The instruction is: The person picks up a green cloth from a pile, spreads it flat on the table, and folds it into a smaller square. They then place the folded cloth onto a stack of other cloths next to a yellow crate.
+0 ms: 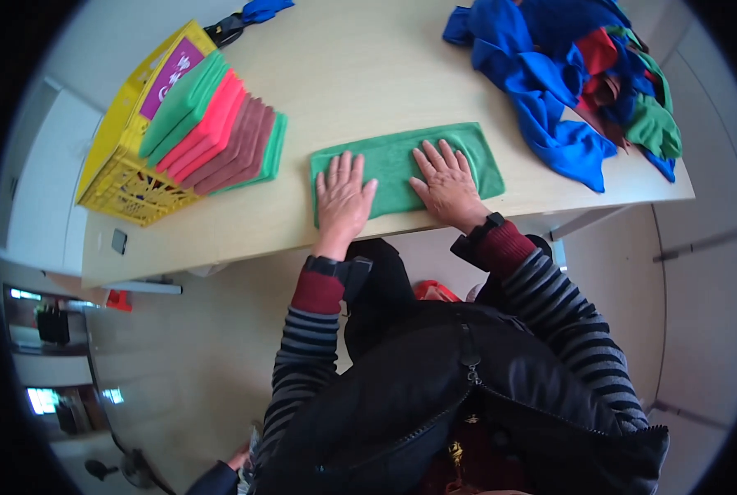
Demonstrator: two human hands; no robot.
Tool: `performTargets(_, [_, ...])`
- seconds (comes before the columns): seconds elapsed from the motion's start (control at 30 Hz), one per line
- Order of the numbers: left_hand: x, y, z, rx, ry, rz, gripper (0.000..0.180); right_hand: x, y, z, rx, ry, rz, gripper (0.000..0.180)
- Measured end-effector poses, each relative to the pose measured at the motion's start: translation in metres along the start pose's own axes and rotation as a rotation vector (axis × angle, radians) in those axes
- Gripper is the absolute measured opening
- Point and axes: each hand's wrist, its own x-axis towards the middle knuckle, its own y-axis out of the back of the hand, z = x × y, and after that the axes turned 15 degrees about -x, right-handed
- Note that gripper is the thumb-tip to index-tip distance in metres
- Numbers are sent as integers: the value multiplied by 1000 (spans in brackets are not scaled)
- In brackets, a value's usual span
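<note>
A green towel [393, 169], folded into a long rectangle, lies on the table close to its front edge. My left hand [345, 200] rests flat on the towel's left part, fingers stretched out. Toward its right end, my right hand [449, 183] also lies flat with the fingers spread. Neither hand grips anything; both palms face down on the cloth. To the left, a stack of folded towels [220, 132] in green, red and brown leans against a yellow plastic basket [108, 157].
Loose crumpled cloths [541, 82], mostly blue with some red, brown and green, are heaped at the table's far right. A small dark flat object [119, 241] lies near the front left edge. Another person's hand [239, 458] shows at the lower left.
</note>
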Motion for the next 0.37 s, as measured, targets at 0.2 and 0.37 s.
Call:
performTargets(0.2, [-6, 1, -14, -32, 24, -3, 62, -2, -4, 49, -50, -95, -50, 61])
performTargets(0.37, [-9, 7, -18, -24, 97, -30, 64, 0, -4, 63, -11, -126, -86, 64])
